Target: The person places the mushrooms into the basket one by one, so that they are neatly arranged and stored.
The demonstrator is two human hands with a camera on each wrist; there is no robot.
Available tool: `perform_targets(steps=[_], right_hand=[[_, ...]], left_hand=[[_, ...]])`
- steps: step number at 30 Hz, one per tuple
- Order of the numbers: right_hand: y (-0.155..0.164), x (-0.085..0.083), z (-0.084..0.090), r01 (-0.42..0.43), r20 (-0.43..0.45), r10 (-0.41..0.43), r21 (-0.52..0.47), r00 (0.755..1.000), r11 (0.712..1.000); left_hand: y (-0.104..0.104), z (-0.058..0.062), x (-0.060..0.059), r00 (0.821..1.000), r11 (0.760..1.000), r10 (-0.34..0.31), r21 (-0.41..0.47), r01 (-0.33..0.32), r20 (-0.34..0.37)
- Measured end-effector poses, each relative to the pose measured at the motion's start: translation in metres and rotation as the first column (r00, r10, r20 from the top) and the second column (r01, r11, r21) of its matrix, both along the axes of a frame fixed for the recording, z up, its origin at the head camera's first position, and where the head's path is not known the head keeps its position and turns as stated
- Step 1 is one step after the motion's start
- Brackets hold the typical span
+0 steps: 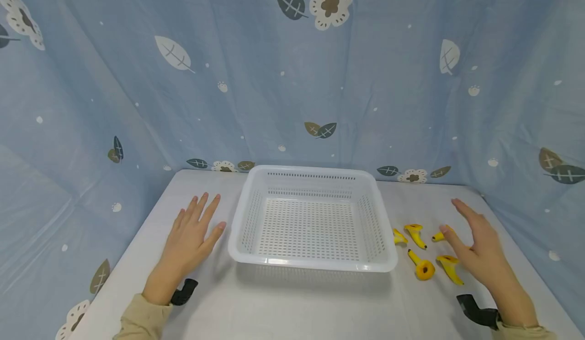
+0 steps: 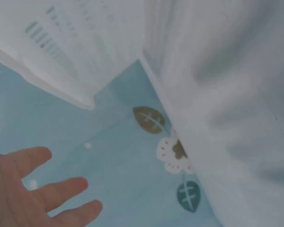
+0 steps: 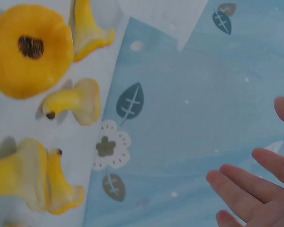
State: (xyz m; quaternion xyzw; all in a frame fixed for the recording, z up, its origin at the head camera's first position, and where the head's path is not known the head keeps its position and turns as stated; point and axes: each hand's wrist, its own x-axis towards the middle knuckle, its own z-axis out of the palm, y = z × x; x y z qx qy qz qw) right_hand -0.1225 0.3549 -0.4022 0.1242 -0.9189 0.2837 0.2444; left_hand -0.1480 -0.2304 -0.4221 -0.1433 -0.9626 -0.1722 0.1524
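Blue leaf-print cloth hangs behind a white table [image 1: 292, 304] with a white basket [image 1: 312, 218] in the middle. Left hand [image 1: 189, 238] lies flat just at the basket's 9 o'clock, fingers spread, holding nothing. Right hand [image 1: 475, 246] hovers with fingers apart and empty; the yellow mushrooms [image 1: 422, 269] sit at its 9 o'clock, right by the fingertips, beside the basket.

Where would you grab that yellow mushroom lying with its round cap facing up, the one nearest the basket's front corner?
Pinch the yellow mushroom by its thin stem, which points away toward the back of the table. Come from above with the right hand, which hovers open just beside it. The wide cap looks harder to pinch; the stem lies free of the basket.
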Motion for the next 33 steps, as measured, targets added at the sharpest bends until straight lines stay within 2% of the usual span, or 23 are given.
perform_targets(steps=[2,6,12,25,33], right_hand=[[-0.002,0.001,-0.001,0.020,0.009,-0.020,-0.054,1.000,0.998],[-0.008,0.003,-0.004,0.064,0.060,-0.058,-0.098,0.997,0.993],[-0.017,-0.002,-0.014,0.050,0.096,-0.038,-0.125,0.995,0.991],[-0.034,-0.018,-0.042,0.101,0.149,-0.091,-0.067,0.985,0.993],[-0.047,-0.022,-0.053,0.156,0.318,-0.127,-0.067,0.940,0.985]], left_hand=[[0.005,0.002,0.001,1.000,1.000,-0.007,-0.003,0.007,-0.029],[0.015,0.004,0.004,0.998,1.000,-0.025,-0.015,0.024,-0.063],[0.030,0.003,0.007,0.995,0.997,-0.051,-0.056,0.046,-0.088],[0.054,-0.007,0.012,0.993,0.992,-0.102,-0.084,0.097,-0.060],[0.065,-0.006,0.013,0.994,0.989,-0.111,-0.100,0.110,-0.010]])
